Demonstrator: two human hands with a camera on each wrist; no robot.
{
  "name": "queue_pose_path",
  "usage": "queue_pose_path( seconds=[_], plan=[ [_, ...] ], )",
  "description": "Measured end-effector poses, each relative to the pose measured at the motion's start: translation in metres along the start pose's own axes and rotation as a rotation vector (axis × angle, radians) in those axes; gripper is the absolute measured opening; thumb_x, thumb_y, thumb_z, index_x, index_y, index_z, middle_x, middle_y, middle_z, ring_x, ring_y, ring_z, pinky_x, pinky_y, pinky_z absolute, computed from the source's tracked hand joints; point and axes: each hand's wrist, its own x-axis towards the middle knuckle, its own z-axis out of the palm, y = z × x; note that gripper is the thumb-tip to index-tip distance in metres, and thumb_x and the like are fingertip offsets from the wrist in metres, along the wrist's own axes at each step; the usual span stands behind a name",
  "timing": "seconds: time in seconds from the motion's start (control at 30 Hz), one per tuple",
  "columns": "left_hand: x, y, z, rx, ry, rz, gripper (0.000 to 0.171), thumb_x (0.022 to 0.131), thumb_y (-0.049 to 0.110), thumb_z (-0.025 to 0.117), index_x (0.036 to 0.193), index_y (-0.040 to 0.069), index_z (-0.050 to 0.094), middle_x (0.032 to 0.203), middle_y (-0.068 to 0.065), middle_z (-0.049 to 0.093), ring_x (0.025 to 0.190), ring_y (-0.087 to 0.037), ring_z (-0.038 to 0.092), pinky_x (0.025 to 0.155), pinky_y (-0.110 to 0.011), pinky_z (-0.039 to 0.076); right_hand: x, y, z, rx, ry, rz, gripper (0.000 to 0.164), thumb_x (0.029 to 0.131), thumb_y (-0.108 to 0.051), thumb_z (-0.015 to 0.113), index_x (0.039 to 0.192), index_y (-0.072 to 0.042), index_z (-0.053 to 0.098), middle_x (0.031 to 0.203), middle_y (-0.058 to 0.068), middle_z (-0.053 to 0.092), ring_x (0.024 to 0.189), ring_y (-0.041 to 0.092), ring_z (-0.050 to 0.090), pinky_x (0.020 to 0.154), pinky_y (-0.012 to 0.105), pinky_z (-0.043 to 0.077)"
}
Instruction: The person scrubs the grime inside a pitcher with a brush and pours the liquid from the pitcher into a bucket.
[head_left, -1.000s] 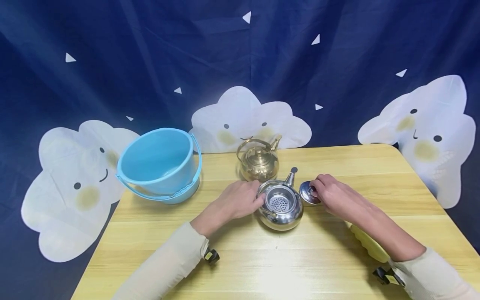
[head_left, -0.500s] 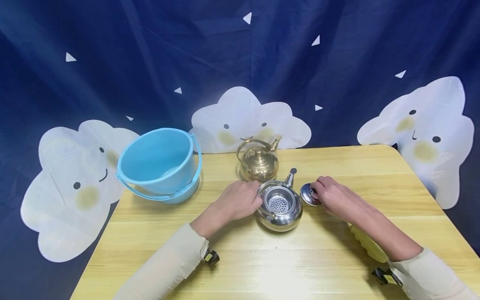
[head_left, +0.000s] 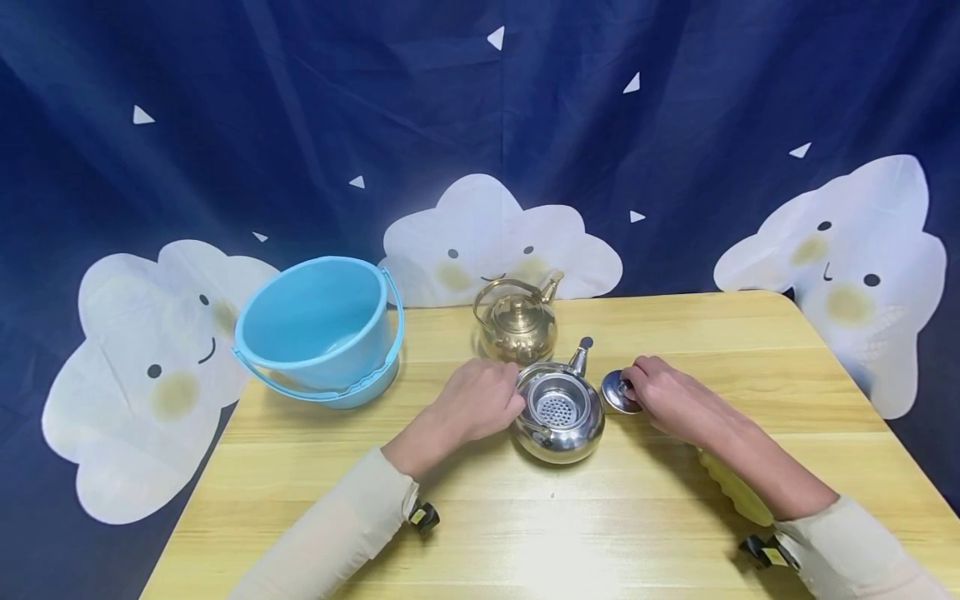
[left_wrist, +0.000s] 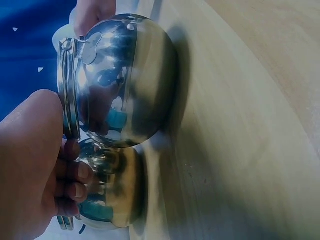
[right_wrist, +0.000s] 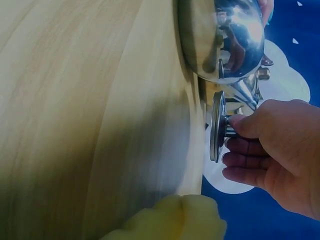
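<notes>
A shiny steel teapot (head_left: pixel 558 433) stands uncovered on the table, its perforated strainer (head_left: pixel 557 410) showing in the mouth. My left hand (head_left: pixel 480 400) grips its lowered handle (left_wrist: pixel 70 90) at the left side, thumb and fingers on opposite sides of the band in the left wrist view. To the right of the pot, my right hand (head_left: pixel 663 392) pinches the knob of the steel lid (head_left: pixel 617 393). In the right wrist view this lid (right_wrist: pixel 217 125) hangs level above the tabletop, apart from the pot. Behind the steel teapot is a gold-coloured teapot (head_left: pixel 517 329) with its lid on.
A light blue bucket (head_left: pixel 315 321) with its handle down stands at the back left of the wooden table (head_left: pixel 465 533). Under my right forearm lies a yellow, wavy-edged thing (head_left: pixel 735 487), partly hidden. A dark blue curtain with clouds hangs behind the table's back edge.
My right hand and the lid have shifted very slightly towards me. The left thumb has drawn back a little from the teapot's rim. The gold-coloured teapot and the bucket stay where they were.
</notes>
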Motion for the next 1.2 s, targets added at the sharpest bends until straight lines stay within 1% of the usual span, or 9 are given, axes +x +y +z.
queue_pose_path(
  seconds=[0.23,0.37,0.53,0.67,0.9,1.2],
  plan=[
    [0.0,0.0,0.0,0.021,0.011,-0.002,0.02,0.093,0.029,0.047,0.079,0.016,0.052,0.072,0.004,0.05,0.067,-0.014,0.047,0.067,-0.028,0.045,0.0,0.002,0.003,0.012,-0.015,0.011,0.018,0.09,-0.005,0.074,0.105,0.005,0.07,0.09,0.01,0.063,0.085,0.025,0.064,0.076,0.039,0.061],
    [0.001,-0.001,0.0,0.037,0.022,0.005,0.019,0.092,0.028,0.048,0.078,0.016,0.052,0.071,0.004,0.051,0.066,-0.014,0.047,0.066,-0.028,0.044,0.0,0.003,0.004,0.013,-0.016,0.015,0.018,0.091,-0.006,0.074,0.105,0.005,0.07,0.09,0.01,0.063,0.085,0.024,0.063,0.075,0.038,0.06],
    [0.0,-0.001,0.001,0.048,0.042,0.016,0.019,0.091,0.028,0.048,0.078,0.015,0.054,0.071,0.003,0.052,0.067,-0.015,0.047,0.067,-0.03,0.046,-0.001,0.004,0.006,0.02,-0.017,0.026,0.017,0.091,-0.006,0.074,0.104,0.004,0.07,0.09,0.01,0.063,0.084,0.023,0.063,0.074,0.038,0.06],
    [-0.001,-0.001,0.0,0.039,0.042,0.017,0.019,0.091,0.028,0.049,0.078,0.016,0.054,0.072,0.004,0.052,0.067,-0.015,0.048,0.068,-0.03,0.046,-0.002,0.004,0.01,0.03,-0.021,0.035,0.016,0.091,-0.006,0.074,0.103,0.004,0.07,0.09,0.01,0.063,0.084,0.024,0.063,0.074,0.039,0.061],
    [-0.002,-0.003,0.001,0.019,0.033,0.01,0.019,0.091,0.029,0.05,0.078,0.016,0.053,0.072,0.004,0.052,0.068,-0.015,0.048,0.07,-0.031,0.047,-0.001,0.004,0.013,0.014,-0.014,0.021,0.012,0.09,-0.005,0.074,0.1,0.002,0.07,0.09,0.01,0.064,0.085,0.025,0.064,0.075,0.038,0.06],
    [-0.001,-0.003,0.002,-0.007,0.026,-0.002,0.019,0.092,0.031,0.049,0.079,0.017,0.054,0.074,0.004,0.053,0.07,-0.015,0.049,0.071,-0.031,0.048,-0.003,0.005,0.017,0.019,-0.041,0.052,0.015,0.089,-0.005,0.076,0.101,0.003,0.071,0.09,0.011,0.065,0.088,0.028,0.066,0.077,0.041,0.061]
  ],
)
